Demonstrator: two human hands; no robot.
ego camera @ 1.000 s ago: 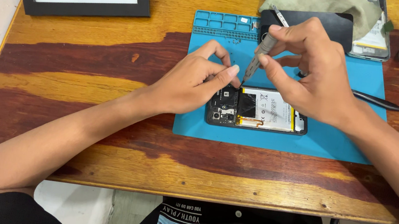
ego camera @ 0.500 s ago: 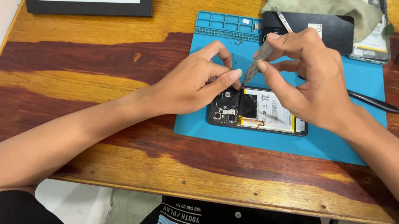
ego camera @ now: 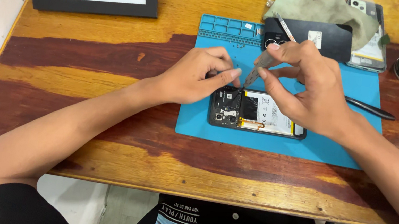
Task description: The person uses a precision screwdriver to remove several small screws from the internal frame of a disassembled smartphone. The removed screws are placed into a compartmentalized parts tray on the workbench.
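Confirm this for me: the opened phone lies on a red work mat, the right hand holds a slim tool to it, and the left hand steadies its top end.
Not quite: the work mat is blue, not red, as the head view shows. The rest stands: the opened phone lies on it, the right hand holds the slim tool, and the left hand steadies its top end.

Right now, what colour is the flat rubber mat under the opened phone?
Blue; the flat rubber mat shows best in the head view.

The black smartphone with its back cover off, white battery and circuit board showing, lies flat and lengthwise on a blue mat, while a thin grey metal screwdriver leans tip-down onto its top-left corner.
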